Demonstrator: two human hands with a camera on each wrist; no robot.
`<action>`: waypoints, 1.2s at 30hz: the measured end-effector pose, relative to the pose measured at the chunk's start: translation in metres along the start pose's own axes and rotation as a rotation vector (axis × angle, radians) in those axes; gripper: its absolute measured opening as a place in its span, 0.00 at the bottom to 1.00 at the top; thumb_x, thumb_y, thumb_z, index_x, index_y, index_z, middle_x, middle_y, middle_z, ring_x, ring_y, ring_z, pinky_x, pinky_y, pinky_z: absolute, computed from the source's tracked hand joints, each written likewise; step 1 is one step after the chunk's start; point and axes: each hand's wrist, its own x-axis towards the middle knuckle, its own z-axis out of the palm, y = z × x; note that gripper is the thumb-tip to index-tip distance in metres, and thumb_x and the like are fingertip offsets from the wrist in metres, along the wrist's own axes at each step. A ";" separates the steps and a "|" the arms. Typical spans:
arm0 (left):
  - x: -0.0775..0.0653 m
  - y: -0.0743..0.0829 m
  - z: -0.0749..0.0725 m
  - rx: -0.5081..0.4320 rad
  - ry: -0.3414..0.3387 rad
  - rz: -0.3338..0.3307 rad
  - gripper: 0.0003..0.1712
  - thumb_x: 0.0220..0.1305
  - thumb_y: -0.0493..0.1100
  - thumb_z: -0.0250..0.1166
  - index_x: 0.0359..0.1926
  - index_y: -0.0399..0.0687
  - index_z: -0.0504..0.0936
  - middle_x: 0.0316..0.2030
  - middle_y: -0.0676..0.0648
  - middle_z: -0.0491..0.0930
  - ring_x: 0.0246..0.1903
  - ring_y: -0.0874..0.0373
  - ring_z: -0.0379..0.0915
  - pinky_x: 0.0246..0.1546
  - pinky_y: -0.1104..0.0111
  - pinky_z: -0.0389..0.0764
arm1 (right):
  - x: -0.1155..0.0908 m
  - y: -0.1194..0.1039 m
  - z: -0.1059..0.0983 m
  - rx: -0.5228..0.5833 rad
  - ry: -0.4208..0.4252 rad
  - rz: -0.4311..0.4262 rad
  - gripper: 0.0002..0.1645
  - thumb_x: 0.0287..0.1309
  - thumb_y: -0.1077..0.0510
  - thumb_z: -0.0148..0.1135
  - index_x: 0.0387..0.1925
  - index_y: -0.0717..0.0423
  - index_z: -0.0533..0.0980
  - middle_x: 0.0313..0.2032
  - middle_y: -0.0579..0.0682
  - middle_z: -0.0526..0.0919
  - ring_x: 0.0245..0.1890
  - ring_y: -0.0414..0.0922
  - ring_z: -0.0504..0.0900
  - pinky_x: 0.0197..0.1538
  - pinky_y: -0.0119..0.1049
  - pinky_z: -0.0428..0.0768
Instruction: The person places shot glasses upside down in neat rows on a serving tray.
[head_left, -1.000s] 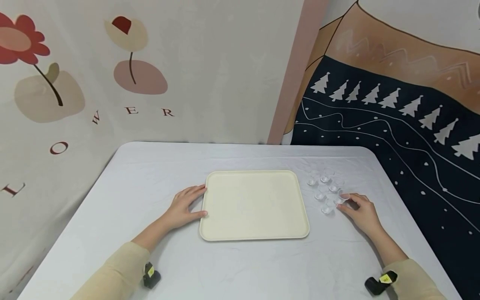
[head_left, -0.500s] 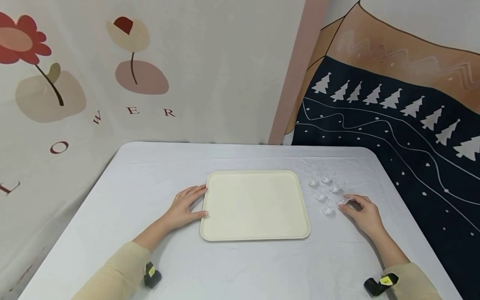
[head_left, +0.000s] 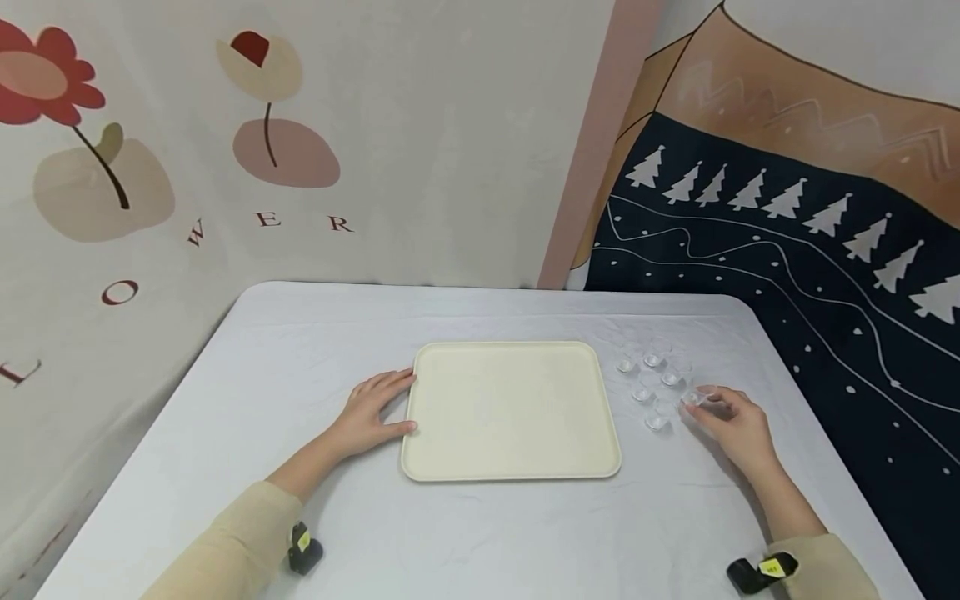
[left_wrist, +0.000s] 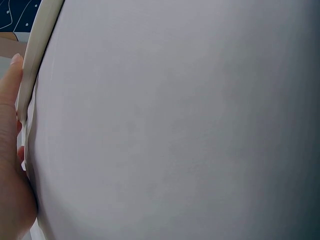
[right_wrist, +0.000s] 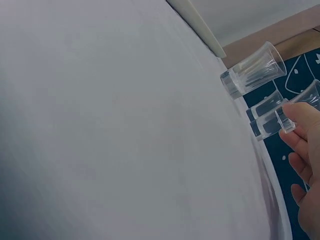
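At the left side of the cream rectangular tray (head_left: 517, 412), my left hand (head_left: 367, 418) rests with fingertips and thumb on the rim. The left wrist view catches part of that left hand (left_wrist: 12, 130) against the tray's edge (left_wrist: 37, 45). To the tray's right, my right hand (head_left: 738, 425) pinches a small clear shot glass (head_left: 694, 398) between thumb and fingers. In the right wrist view this glass (right_wrist: 286, 121) is tilted and raised off the cloth. Several similar clear glasses (head_left: 657, 418) stand grouped just left of it, one of them large in the right wrist view.
A white cloth (head_left: 510, 542) covers the table. Behind it hangs a pale curtain (head_left: 435, 150) printed with flowers, and a dark patterned cloth (head_left: 750, 250) hangs at the right. Black wrist cameras (head_left: 761, 572) sit at both cuffs.
My right hand has shifted slightly right with the pinched glass, drawing it a little away from the others. The left hand and the tray have stayed in place.
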 end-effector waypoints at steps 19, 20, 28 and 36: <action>0.000 0.001 -0.001 0.001 0.013 0.012 0.46 0.55 0.58 0.69 0.70 0.44 0.64 0.70 0.43 0.59 0.68 0.41 0.49 0.64 0.41 0.44 | -0.002 -0.025 -0.008 0.104 0.090 -0.027 0.18 0.52 0.60 0.72 0.43 0.66 0.79 0.37 0.41 0.75 0.40 0.29 0.68 0.52 0.59 0.64; 0.000 0.002 -0.001 0.000 0.014 0.013 0.47 0.55 0.58 0.69 0.70 0.44 0.64 0.70 0.43 0.59 0.68 0.41 0.49 0.64 0.41 0.44 | -0.003 -0.027 -0.008 0.109 0.092 -0.029 0.18 0.52 0.61 0.72 0.43 0.66 0.79 0.37 0.41 0.75 0.40 0.28 0.68 0.52 0.59 0.64; 0.000 0.003 -0.001 0.005 0.008 0.008 0.46 0.55 0.58 0.69 0.70 0.44 0.63 0.70 0.43 0.59 0.68 0.41 0.49 0.64 0.41 0.44 | -0.004 -0.041 -0.006 0.109 0.136 -0.084 0.16 0.48 0.67 0.72 0.40 0.65 0.80 0.35 0.29 0.74 0.39 0.29 0.68 0.50 0.50 0.66; -0.001 0.004 -0.002 0.005 0.011 0.011 0.46 0.55 0.58 0.69 0.70 0.43 0.63 0.70 0.43 0.59 0.68 0.41 0.49 0.63 0.41 0.44 | -0.004 -0.060 -0.003 0.162 0.111 -0.125 0.16 0.47 0.69 0.72 0.41 0.66 0.79 0.36 0.42 0.76 0.40 0.32 0.68 0.50 0.60 0.63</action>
